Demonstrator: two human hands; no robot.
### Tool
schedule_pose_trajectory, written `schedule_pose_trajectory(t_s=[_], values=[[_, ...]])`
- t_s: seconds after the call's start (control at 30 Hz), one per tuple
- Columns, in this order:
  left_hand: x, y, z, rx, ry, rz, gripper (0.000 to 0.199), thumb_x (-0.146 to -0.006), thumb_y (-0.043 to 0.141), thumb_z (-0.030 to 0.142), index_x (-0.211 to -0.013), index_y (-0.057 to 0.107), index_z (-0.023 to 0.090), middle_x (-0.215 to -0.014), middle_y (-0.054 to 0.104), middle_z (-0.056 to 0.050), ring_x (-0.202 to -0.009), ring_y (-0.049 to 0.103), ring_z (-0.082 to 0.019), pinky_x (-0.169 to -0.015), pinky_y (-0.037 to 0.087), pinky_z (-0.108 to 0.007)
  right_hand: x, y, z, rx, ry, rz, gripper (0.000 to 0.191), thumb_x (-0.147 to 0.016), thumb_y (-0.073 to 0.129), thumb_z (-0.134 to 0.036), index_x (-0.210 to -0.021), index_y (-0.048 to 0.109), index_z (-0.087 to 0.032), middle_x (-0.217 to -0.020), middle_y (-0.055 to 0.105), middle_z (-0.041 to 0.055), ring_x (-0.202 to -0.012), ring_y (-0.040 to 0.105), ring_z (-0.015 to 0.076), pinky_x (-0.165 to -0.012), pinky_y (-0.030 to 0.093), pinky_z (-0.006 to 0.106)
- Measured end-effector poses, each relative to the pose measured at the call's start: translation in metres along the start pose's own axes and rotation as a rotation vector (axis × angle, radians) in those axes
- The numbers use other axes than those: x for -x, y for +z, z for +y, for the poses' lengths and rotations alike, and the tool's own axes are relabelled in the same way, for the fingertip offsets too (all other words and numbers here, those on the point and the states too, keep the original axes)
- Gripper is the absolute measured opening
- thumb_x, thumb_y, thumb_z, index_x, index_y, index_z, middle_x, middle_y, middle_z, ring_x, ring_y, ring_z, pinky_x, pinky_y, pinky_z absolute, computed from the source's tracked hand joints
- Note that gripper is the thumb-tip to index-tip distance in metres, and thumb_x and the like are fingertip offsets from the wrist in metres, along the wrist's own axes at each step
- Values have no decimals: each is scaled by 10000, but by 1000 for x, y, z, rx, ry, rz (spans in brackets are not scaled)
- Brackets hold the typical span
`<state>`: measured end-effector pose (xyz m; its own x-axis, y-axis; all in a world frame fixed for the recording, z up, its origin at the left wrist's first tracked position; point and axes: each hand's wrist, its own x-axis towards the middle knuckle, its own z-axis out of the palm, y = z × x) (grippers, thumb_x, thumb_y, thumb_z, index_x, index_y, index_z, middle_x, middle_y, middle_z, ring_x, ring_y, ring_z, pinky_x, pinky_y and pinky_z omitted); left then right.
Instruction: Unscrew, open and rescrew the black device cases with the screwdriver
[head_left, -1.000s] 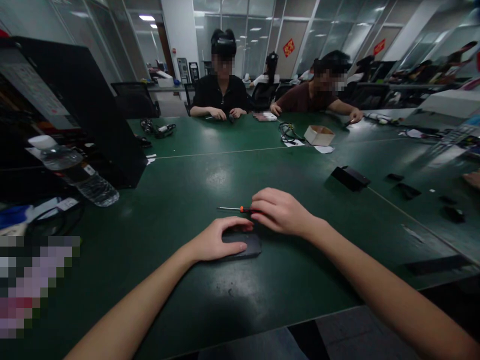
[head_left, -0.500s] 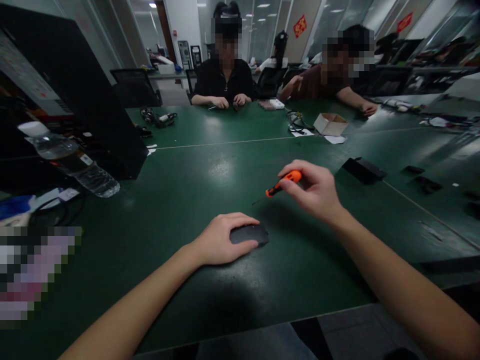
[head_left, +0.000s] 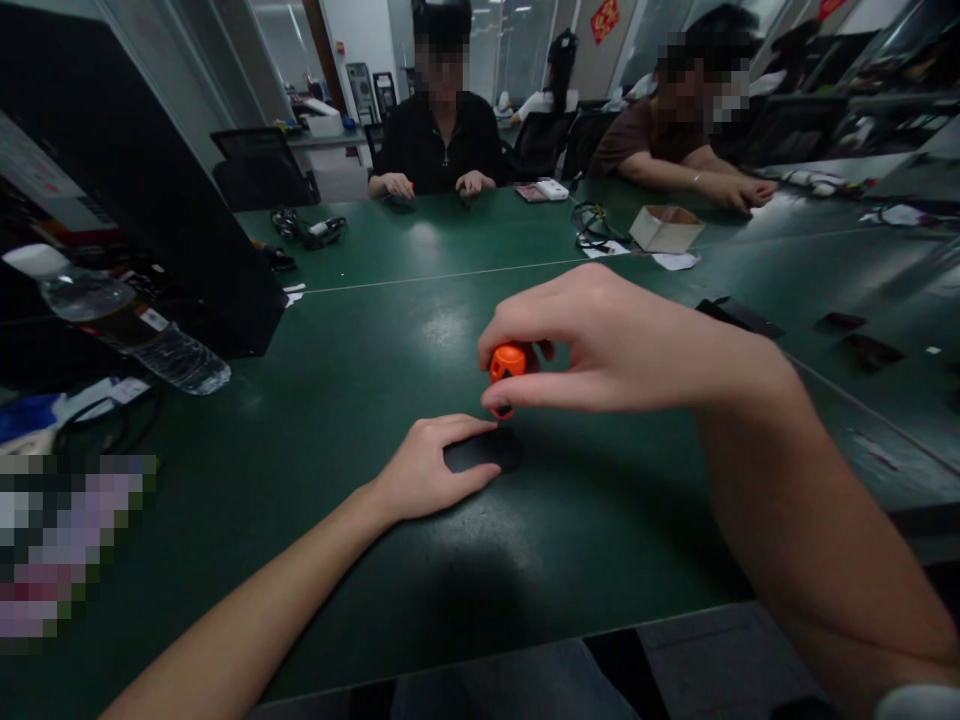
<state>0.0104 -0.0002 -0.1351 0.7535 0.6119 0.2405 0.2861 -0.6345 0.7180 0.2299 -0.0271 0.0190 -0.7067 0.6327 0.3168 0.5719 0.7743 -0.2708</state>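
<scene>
My left hand [head_left: 431,470] lies on the green table [head_left: 360,360] with its thumb and fingers around a dark, flat, rounded object [head_left: 481,453] like a computer mouse. Raised just above that object, my right hand [head_left: 585,340] grips the orange and black handle of a screwdriver [head_left: 508,365] between thumb and fingers. The handle stands nearly upright, its orange end facing up toward me. Its shaft is hard to make out, and whether the tip touches the dark object cannot be told.
At the left are a plastic bottle [head_left: 127,320] and a large black case [head_left: 150,190]. A small open box [head_left: 666,229], cables [head_left: 307,228] and a black box [head_left: 739,316] lie farther off. Two people sit across the table.
My right hand has moved left, tipping the screwdriver from slanted to nearly upright above the dark object. My left hand still holds that object. Across the table, the people's hands have shifted.
</scene>
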Motion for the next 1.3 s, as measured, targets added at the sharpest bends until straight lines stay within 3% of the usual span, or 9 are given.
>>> schedule_pose_trajectory(t_s=[0.17, 0.5, 0.87, 1.3], values=[[1, -1, -2, -5, -9, -12, 411, -865, 759, 354, -1243, 724, 199, -1243, 758, -85, -1130, 718, -280, -1039, 536, -417, 3, 6, 13, -22, 11, -1, 265, -972, 622, -394, -868, 694, -161, -773, 671, 0, -684, 577, 112, -638, 382, 256], [-3, -2, 10, 46, -144, -27, 376, -831, 760, 297, -1193, 747, 199, -1243, 761, -69, -1138, 712, -281, -1055, 523, -420, 2, 8, 17, -14, 12, 28, 283, -979, 603, -426, -893, 695, -172, -799, 684, 3, -713, 601, 124, -655, 402, 264], [-3, -2, 14, 59, -192, -7, 363, -798, 773, 271, -1156, 770, 209, -1204, 778, -62, -1112, 725, -291, -1050, 537, -436, 4, 7, 18, -2, 20, 16, 292, -977, 601, -436, -925, 702, -167, -827, 683, -1, -731, 602, 124, -687, 399, 261], [-1, 0, 8, -23, -87, -1, 357, -845, 743, 322, -1180, 738, 201, -1228, 765, -76, -1116, 723, -283, -1033, 542, -426, 2, 10, 17, 13, 13, 50, 266, -989, 586, -388, -898, 670, -153, -804, 671, 11, -699, 560, 122, -662, 367, 258]])
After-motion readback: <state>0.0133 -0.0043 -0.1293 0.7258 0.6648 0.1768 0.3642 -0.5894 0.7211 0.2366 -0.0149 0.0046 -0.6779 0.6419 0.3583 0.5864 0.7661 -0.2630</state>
